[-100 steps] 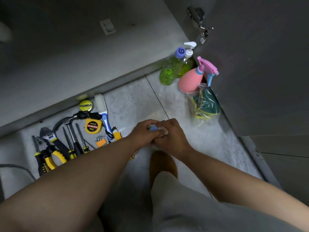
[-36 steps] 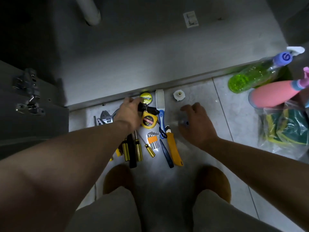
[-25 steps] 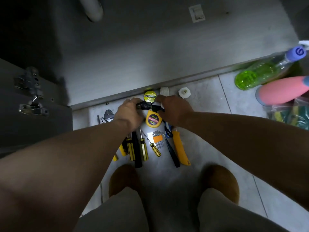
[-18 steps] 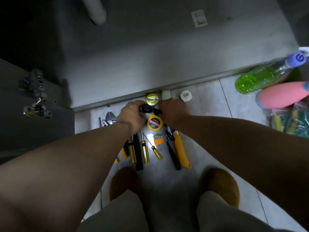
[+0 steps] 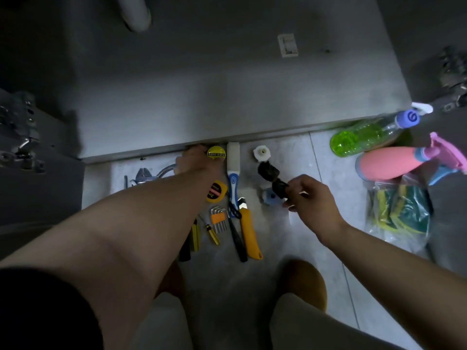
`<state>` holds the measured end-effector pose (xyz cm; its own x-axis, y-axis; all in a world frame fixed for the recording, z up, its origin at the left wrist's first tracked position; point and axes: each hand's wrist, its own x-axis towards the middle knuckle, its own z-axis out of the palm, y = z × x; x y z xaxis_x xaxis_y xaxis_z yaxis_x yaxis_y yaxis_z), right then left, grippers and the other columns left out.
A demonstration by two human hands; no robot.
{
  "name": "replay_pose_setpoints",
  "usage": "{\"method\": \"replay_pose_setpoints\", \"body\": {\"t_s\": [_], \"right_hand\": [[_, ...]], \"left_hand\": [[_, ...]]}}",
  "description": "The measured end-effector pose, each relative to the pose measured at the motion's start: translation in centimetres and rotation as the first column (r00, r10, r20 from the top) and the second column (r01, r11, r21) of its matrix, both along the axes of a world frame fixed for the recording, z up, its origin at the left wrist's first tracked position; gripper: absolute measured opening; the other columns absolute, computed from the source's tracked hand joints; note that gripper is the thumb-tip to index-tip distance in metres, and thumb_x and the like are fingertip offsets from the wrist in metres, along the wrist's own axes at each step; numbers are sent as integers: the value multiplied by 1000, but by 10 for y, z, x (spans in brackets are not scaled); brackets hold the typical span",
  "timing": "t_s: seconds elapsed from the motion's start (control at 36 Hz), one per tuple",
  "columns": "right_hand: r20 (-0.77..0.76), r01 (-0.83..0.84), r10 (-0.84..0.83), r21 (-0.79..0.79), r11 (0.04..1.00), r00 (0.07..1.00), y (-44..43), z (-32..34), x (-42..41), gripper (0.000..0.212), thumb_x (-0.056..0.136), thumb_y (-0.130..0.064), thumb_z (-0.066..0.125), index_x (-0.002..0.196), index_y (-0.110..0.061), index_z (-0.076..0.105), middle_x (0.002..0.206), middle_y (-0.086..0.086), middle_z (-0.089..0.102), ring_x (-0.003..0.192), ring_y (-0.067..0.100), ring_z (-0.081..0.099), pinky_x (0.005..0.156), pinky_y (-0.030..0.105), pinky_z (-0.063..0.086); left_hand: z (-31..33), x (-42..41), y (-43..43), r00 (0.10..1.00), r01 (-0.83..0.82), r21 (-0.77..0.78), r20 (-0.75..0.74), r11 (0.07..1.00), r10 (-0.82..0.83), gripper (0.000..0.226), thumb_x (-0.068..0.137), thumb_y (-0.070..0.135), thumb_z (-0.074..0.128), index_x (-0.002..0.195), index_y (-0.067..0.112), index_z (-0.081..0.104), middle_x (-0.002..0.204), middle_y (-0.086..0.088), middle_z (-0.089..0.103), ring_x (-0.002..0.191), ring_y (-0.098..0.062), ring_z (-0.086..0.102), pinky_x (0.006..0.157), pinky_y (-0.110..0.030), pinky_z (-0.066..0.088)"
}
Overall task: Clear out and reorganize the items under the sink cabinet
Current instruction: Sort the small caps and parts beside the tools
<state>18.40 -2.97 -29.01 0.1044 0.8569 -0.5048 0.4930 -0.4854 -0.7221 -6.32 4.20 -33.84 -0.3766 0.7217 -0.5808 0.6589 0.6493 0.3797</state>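
Note:
Tools lie in a row on the tiled floor in front of the open sink cabinet [image 5: 227, 97]. My right hand [image 5: 313, 203] pinches a black two-part fitting [image 5: 271, 174] and holds it just above the floor, between a white plastic nut [image 5: 261, 153] and a small blue piece [image 5: 270, 197]. My left hand [image 5: 199, 160] reaches to the cabinet's front edge, beside a round yellow tape measure [image 5: 216, 152]; its fingers are hidden from me. Under my left forearm lie a second yellow tape measure [image 5: 216, 193], hex keys [image 5: 218, 218] and screwdrivers [image 5: 212, 234].
A white-and-blue brush [image 5: 233, 168] and a yellow utility knife [image 5: 250, 233] lie mid-row, a wrench [image 5: 144, 175] at the left. A green bottle [image 5: 364, 137], a pink spray bottle [image 5: 394, 162] and a bag of sponges [image 5: 401, 210] sit at the right. A drain pipe [image 5: 136, 13] hangs inside.
Both hands were on the black fitting among the tools. My right hand has now lifted it away to the right, while my left hand stays by the round tape measure.

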Motion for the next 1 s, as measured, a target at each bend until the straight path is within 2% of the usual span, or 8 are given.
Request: {"method": "replay_pose_setpoints", "body": {"t_s": [0.08, 0.31, 0.47, 0.72, 0.78, 0.83, 0.89, 1.0], "right_hand": [[-89, 157, -163, -66, 985, 983, -5, 1, 27, 10, 99, -4, 57, 93, 1, 63, 80, 16, 64, 64, 16, 71, 59, 26, 56], [-118, 445, -457, -117, 888, 882, 8, -26, 71, 14, 98, -3, 58, 85, -9, 60, 80, 15, 63, 53, 11, 68, 55, 22, 57], [-205, 629, -644, -142, 765, 737, 36, -42, 74, 24, 96, 0, 57, 76, -11, 56, 80, 16, 61, 54, 16, 67, 52, 23, 56], [-268, 814, -840, -234, 532, 472, 44, -57, 86, 25, 93, 3, 52, 76, -14, 59, 90, 16, 67, 67, 24, 69, 76, 35, 60], [-225, 795, -839, -272, 542, 495, 43, -53, 95, 14, 97, -9, 53, 94, -19, 63, 105, 10, 68, 99, 25, 70, 83, 24, 51], [173, 665, -643, -215, 715, 746, 38, -56, 103, 18, 101, -23, 52, 116, -23, 61, 119, 1, 65, 123, 18, 60, 89, 18, 40], [-102, 761, -793, -231, 606, 601, 35, -53, 110, 17, 94, -14, 62, 112, -12, 63, 102, 6, 66, 110, 26, 66, 87, 29, 51], [-15, 802, -814, -160, 576, 581, 24, -38, 101, 51, 90, -10, 62, 139, -13, 45, 120, 14, 61, 108, 29, 63, 100, 43, 53]], "left_hand": [[-3, 7, 1, 995, -74, -19, -71, 997, 72, 53, 78, 58, 71, 122, 29, 66, 130, -4, 63, 123, -33, 52, 102, -47, 47], [1, 22, 8, 981, -155, -66, -129, 986, 145, 56, 87, 40, 73, 131, 10, 57, 134, -17, 59, 129, -38, 49, 110, -50, 40], [14, 16, -18, 962, -274, 162, 34, 948, 272, 31, 92, 27, 68, 121, 17, 59, 121, -13, 68, 112, -34, 63, 87, -33, 47], [49, 37, -23, 936, 49, 81, 344, 995, -74, 4, 97, 16, 66, 101, 14, 67, 104, -11, 72, 94, -26, 68, 88, -39, 56], [61, 48, -19, 902, 219, 38, 374, 975, -217, 11, 98, 15, 65, 107, 9, 66, 99, -11, 71, 87, -24, 67, 81, -36, 57], [75, 57, -12, 841, 366, 17, 422, 931, -338, 11, 99, 13, 64, 108, 9, 65, 95, -8, 69, 74, -13, 67, 63, -20, 55], [90, 67, -2, 779, 495, 0, 443, 869, -443, 11, 99, 12, 64, 109, 10, 64, 94, -7, 70, 63, -4, 66, 55, -14, 52], [118, 85, 18, 675, 644, 14, 459, 765, -577, 11, 97, 11, 67, 107, 8, 67, 91, -7, 75, 63, -3, 70, 57, -12, 52]]}}
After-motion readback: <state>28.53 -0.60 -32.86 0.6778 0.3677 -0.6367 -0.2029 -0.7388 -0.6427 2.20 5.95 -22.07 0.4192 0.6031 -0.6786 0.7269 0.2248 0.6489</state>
